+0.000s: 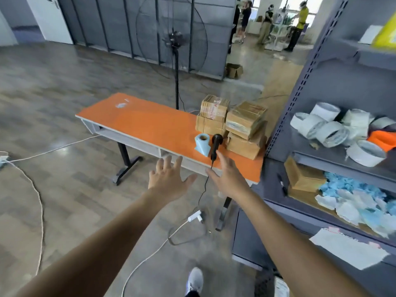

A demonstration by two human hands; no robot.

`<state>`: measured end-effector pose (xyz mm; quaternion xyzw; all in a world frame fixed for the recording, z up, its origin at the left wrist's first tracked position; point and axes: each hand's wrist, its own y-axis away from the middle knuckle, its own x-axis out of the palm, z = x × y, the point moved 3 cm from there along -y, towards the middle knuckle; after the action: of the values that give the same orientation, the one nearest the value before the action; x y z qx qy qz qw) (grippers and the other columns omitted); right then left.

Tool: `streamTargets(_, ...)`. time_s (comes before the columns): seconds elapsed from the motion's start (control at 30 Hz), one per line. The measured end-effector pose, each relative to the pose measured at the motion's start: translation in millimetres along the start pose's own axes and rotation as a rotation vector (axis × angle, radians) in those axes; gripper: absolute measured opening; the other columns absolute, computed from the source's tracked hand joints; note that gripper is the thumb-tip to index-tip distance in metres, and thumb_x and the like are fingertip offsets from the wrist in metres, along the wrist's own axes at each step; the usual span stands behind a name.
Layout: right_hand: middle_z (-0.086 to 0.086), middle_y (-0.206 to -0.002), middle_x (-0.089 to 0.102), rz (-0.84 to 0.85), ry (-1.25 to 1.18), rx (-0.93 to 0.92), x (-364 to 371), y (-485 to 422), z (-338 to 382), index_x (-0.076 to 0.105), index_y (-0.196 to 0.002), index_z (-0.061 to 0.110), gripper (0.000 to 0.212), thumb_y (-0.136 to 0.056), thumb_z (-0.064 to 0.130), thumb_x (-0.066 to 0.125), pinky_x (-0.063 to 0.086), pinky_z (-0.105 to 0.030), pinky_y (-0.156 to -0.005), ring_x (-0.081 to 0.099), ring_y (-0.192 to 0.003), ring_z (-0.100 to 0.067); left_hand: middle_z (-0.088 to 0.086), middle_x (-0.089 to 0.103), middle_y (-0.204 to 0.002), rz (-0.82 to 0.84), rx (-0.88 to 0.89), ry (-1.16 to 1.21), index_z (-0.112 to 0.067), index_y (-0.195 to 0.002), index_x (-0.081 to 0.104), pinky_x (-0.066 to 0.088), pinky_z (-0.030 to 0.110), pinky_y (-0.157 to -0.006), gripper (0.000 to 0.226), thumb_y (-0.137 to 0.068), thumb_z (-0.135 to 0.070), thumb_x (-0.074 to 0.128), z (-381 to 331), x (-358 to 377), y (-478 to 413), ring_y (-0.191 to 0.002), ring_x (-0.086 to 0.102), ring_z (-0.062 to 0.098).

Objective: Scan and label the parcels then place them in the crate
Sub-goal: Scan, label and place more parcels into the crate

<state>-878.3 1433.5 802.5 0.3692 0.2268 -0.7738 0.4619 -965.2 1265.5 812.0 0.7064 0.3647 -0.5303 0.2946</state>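
The right hand (227,176), spread and empty like the left hand (169,176), reaches for the scanner (216,144) just beyond its fingertips, with the parcels (235,123) stacked behind that on the tabletop (150,125); scanning looks unstarted, so the next move is gripping the scanner's handle.

Warehouse packing area, steel shelving (334,86), tape rolls (331,130), stacked parcels (233,123)
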Motion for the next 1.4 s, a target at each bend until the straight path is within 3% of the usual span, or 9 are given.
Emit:
streamTargets(0.27,-0.008,-0.155,0.028,0.004,-0.032,0.022,-30.5,-177.9,-17.1,0.014,-0.156,0.025,0.073,-0.098,0.050,0.051,0.037,-0.041,-0.107,0.034,-0.140,-0.027,0.007,0.015,-0.159,-0.015,0.013,-0.018,-0.025,-0.153,0.015,0.025,0.051,-0.113,0.080,-0.090,-0.069,0.036,-15.0,-18.2,-179.7,-0.146,0.010,0.030)
streamTargets(0.6,-0.008,-0.157,0.025,-0.068,-0.047,0.008,-51.0,-309.4,-14.7,0.016,-0.157,0.025,0.071,-0.099,0.046,0.051,0.036,-0.037,-0.105,0.035,-0.141,-0.025,0.006,0.016,-0.158,0.000,0.114,0.016,-0.026,-0.152,0.015,0.027,0.049,-0.112,0.078,-0.090,-0.069,0.036,-33.1,-28.9,-336.1,-0.145,0.013,0.028)
streamTargets(0.8,-0.007,-0.156,0.026,-0.156,0.046,0.145,-54.9,-390.8,-16.4,0.014,-0.157,0.029,0.069,-0.099,0.050,0.046,0.035,-0.038,-0.105,0.033,-0.141,-0.026,0.006,0.019,-0.156,0.059,0.202,0.078,-0.026,-0.150,0.020,0.030,0.049,-0.109,0.074,-0.091,-0.067,0.036,-33.8,-21.9,-442.6,-0.143,0.017,0.029)
streamTargets(1.13,-0.005,-0.158,0.032,-0.197,-0.053,0.610,-46.9,-474.6,-33.6,0.013,-0.157,0.030,0.068,-0.100,0.052,0.043,0.033,-0.044,-0.112,0.046,-0.135,-0.026,0.010,0.017,-0.156,0.512,0.337,0.355,-0.024,-0.154,0.013,0.032,0.046,-0.111,0.070,-0.096,-0.048,0.043,-37.3,-2.2,-584.6,-0.143,0.019,0.034)
streamTargets(1.2,-0.004,-0.158,0.033,-0.177,-0.102,0.709,-42.2,-481.3,-35.4,0.010,-0.157,0.028,0.070,-0.100,0.053,0.042,0.030,-0.049,-0.114,0.047,-0.135,-0.028,0.011,0.024,-0.154,0.600,0.348,0.367,-0.020,-0.153,0.017,0.041,0.040,-0.103,0.065,-0.098,-0.042,0.044,-38.3,2.8,-596.0,-0.132,0.039,0.034)
streamTargets(1.27,-0.007,-0.159,0.030,-0.178,-0.127,0.791,-38.1,-486.4,-36.8,0.010,-0.158,0.020,0.072,-0.101,0.052,0.040,0.027,-0.050,-0.115,0.040,-0.140,-0.030,0.005,0.050,-0.119,0.662,0.343,0.467,-0.025,-0.133,0.037,0.047,0.027,-0.072,0.036,-0.099,-0.031,0.046,-38.2,10.6,-602.8,-0.087,0.057,0.020)
streamTargets(1.3,-0.009,-0.159,0.029,-0.191,-0.130,0.817,-36.6,-488.2,-37.1,0.011,-0.157,0.017,0.072,-0.101,0.052,0.040,0.028,-0.049,-0.115,0.037,-0.141,-0.031,-0.002,0.049,-0.092,0.693,0.319,0.521,-0.031,-0.111,0.041,0.041,0.025,-0.061,0.015,-0.099,-0.024,0.047,-37.7,10.9,-601.7,-0.068,0.048,0.012)
streamTargets(1.33,-0.011,-0.159,0.029,-0.211,-0.132,0.836,-36.2,-489.0,-35.9,0.012,-0.157,0.014,0.072,-0.101,0.051,0.039,0.029,-0.048,-0.114,0.035,-0.142,-0.031,-0.005,0.040,-0.076,0.702,0.292,0.587,-0.033,-0.097,0.041,0.037,0.025,-0.057,0.015,-0.098,-0.019,0.049,-37.1,11.3,-602.1,-0.059,0.040,0.009)
streamTargets(1.4,-0.014,-0.159,0.028,-0.254,-0.135,0.848,-36.9,-489.1,-32.3,0.015,-0.156,0.007,0.072,-0.102,0.049,0.039,0.029,-0.046,-0.114,0.032,-0.144,-0.031,-0.003,0.044,-0.066,0.689,0.225,0.665,-0.029,-0.104,0.049,0.038,0.024,-0.050,0.018,-0.091,-0.016,0.053,-33.5,16.1,-606.2,-0.053,0.043,0.011)
